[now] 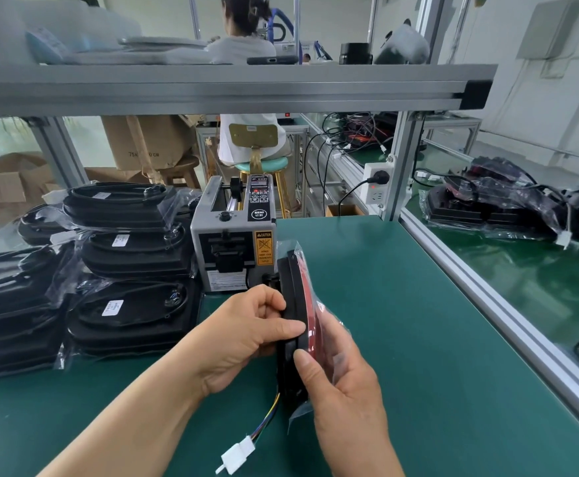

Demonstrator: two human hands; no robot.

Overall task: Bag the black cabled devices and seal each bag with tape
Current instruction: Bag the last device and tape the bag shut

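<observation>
Device [293,304] stood on edge just before tape dispenser [234,235], long axis pointing away | left hand [246,335] pinched its left face | right hand [343,383] gripped bag [319,304] side, both equally near.

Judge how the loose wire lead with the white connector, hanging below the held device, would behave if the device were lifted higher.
The wire lead looks thin and curves downward, so it would probably dangle and swing. The white connector appears small and light, likely trailing behind. Both hands, left hand and right hand, grip the black device, not the lead.
</observation>
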